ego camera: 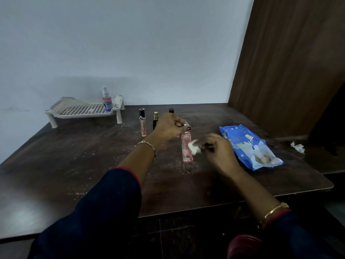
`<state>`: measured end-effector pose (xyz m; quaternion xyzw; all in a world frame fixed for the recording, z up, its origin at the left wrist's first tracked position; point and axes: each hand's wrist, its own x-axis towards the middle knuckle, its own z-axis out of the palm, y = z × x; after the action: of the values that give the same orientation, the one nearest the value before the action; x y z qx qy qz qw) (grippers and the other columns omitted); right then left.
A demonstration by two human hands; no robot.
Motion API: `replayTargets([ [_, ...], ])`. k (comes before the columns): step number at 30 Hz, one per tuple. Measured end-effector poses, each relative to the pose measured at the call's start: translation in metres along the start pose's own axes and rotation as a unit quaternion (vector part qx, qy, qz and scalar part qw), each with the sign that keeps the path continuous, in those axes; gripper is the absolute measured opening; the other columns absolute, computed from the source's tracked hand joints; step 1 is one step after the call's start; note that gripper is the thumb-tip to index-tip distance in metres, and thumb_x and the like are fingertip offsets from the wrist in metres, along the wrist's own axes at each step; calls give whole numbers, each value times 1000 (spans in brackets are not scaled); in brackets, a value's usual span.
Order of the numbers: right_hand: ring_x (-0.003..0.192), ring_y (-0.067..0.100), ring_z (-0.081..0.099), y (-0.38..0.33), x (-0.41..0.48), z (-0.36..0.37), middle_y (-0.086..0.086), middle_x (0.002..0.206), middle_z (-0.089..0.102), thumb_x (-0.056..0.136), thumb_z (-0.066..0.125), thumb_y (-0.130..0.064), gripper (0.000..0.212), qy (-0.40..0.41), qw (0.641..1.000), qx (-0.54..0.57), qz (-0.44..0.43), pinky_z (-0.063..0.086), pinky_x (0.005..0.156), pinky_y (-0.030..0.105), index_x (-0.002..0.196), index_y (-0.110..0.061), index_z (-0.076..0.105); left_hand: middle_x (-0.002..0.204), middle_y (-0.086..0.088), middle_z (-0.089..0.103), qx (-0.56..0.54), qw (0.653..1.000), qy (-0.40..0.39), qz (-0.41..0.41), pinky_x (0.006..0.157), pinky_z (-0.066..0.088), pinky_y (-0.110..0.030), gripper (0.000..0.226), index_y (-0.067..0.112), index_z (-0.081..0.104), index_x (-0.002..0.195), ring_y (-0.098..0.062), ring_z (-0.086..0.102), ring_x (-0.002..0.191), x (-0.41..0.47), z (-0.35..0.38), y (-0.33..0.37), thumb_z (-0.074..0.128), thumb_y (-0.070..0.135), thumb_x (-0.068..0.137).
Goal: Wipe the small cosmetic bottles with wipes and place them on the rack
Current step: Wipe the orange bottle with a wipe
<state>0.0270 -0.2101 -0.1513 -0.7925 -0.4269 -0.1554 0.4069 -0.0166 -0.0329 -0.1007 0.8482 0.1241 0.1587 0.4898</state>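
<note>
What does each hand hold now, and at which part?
The left hand pinches the pink bottle at its top, near the cap. The right hand holds a white wipe against the bottle's side.

Both arms reach fwd, dark blue sleeves (104, 199) w/ red cuffs, forearms bare. Raised left hand (169, 126): wrist bent, thumb & fingers curled, pinching top of a slim clear bottle of pink liquid (186, 152); thin gold bracelet (147, 144) on that wrist. Lower, just to its right, right hand (218, 149): blurred, fingers curled round a crumpled white wipe (194, 146), held vs. bottle's side. Its wrist has a gold bangle (274, 209).
</note>
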Motion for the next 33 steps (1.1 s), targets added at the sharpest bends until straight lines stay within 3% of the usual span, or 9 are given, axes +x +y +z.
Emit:
replayTargets([
  [3, 80, 4, 58, -11, 17, 0, 2, 85, 68, 72, 62, 12, 27, 53, 998, -3, -25, 46, 75, 8, 83, -10, 73, 70, -4, 65, -1, 1000, 0, -3, 82, 55, -42, 15, 17, 64, 71, -18, 61, 70, -2, 0, 2, 72, 6, 77],
  [7, 74, 9, 59, -10, 9, 14, 1, 83, 66, 76, 66, 2, 16, 20, 999, -27, -12, 51, 71, 27, 84, -11, 72, 70, -1, 65, -13, 1000, 4, -6, 69, 55, -25, 7, 8, 66, 81, -6, 58, 61, -3, 1, 1, 71, 5, 77],
  [10, 77, 7, 63, -2, -11, 17, -5, 85, 68, 75, 67, 0, 20, -35, 999, -27, -1, 53, 73, 29, 85, -17, 73, 68, 3, 62, -26, 1000, 7, -15, 65, 53, -22, 9, 11, 66, 78, -6, 58, 62, -3, 1, 0, 71, 4, 77],
  [15, 79, 12, 64, -1, -27, 13, -5, 85, 69, 75, 65, -1, 21, -117, 991, -66, -18, 52, 76, 33, 83, -19, 74, 66, 3, 59, -9, 1000, 4, -3, 52, 46, -8, 17, -1, 68, 95, -1, 52, 54, -3, 10, 8, 70, 5, 79],
  [18, 79, 14, 64, -3, -17, 11, -2, 84, 68, 73, 63, 0, 22, -79, 995, -52, -21, 52, 74, 36, 84, -16, 74, 65, 4, 58, 3, 1000, 12, 0, 54, 46, -9, 18, 0, 68, 95, -1, 52, 52, -3, 12, 11, 71, 7, 79],
  [23, 81, 24, 63, -18, 4, 17, 3, 92, 64, 80, 62, -8, 17, 4, 995, -89, -35, 52, 68, 40, 93, -13, 71, 76, -5, 67, 19, 999, 45, -5, 67, 52, -21, 18, 4, 70, 91, -12, 61, 69, -4, 11, 8, 75, 13, 76],
  [26, 78, 30, 62, -28, -6, 17, 7, 97, 61, 81, 56, -12, 22, -28, 980, -181, -78, 51, 58, 38, 99, -13, 69, 85, -8, 69, 1, 998, 54, -21, 72, 54, -23, 17, 5, 69, 91, -14, 64, 77, -4, 13, 9, 75, 10, 75],
  [29, 84, 34, 61, -35, -18, 15, 8, 107, 58, 88, 45, -24, 27, -104, 960, -246, -89, 51, 59, 40, 103, -13, 65, 84, -7, 69, -2, 997, 69, -24, 71, 53, -22, 19, 5, 69, 91, -10, 59, 72, -5, 16, 10, 76, 12, 75],
  [33, 88, 35, 56, -45, -22, 14, 13, 113, 51, 90, 50, -11, 13, -188, 917, -326, -129, 46, 56, 43, 98, -6, 60, 73, 3, 65, 20, 996, 81, -27, 65, 49, -19, 14, 15, 69, 80, -5, 57, 64, -7, 18, 12, 79, 22, 73],
])
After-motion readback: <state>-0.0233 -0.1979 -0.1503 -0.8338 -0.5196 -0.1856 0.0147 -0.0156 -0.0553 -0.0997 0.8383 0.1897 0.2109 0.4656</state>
